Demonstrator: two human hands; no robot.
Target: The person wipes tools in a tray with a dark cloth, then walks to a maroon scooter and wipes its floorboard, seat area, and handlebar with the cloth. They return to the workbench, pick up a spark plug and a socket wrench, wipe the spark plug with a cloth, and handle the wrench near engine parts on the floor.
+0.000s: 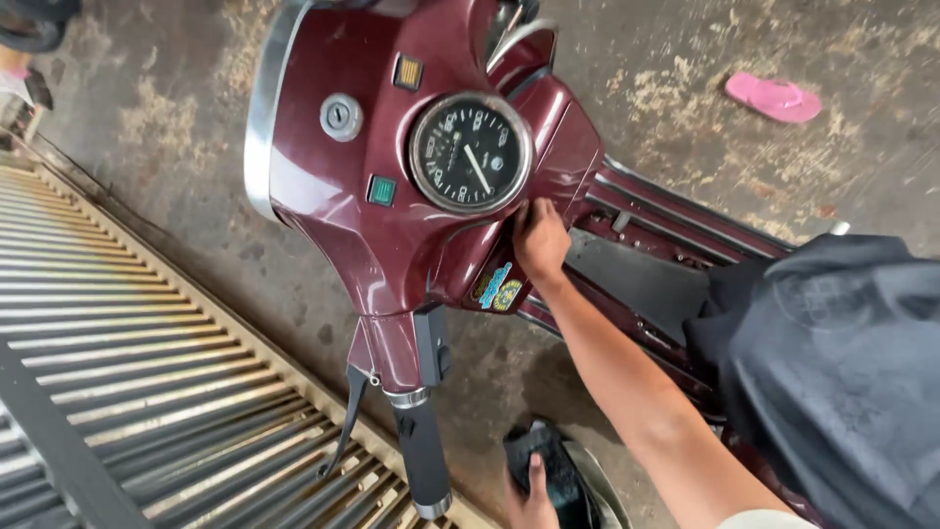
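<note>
A maroon scooter headset (392,147) with a round speedometer (471,153) fills the top middle of the head view. My right hand (540,242) reaches in from the lower right, its fingers bent onto the headset's lower edge just under the speedometer, beside two round stickers (497,288). My left hand (534,493) is at the bottom edge, its thumb on a dark flat object (556,464) that it holds. The black handlebar grip (423,458) points down towards me, left of that hand.
A brake lever (345,416) hangs beside the grip. The scooter's footboard (641,279) runs to the right. Dark grey cloth (842,372) covers the lower right. A ribbed metal grate (137,372) lies on the left, and a pink sandal (774,98) on the stained concrete floor.
</note>
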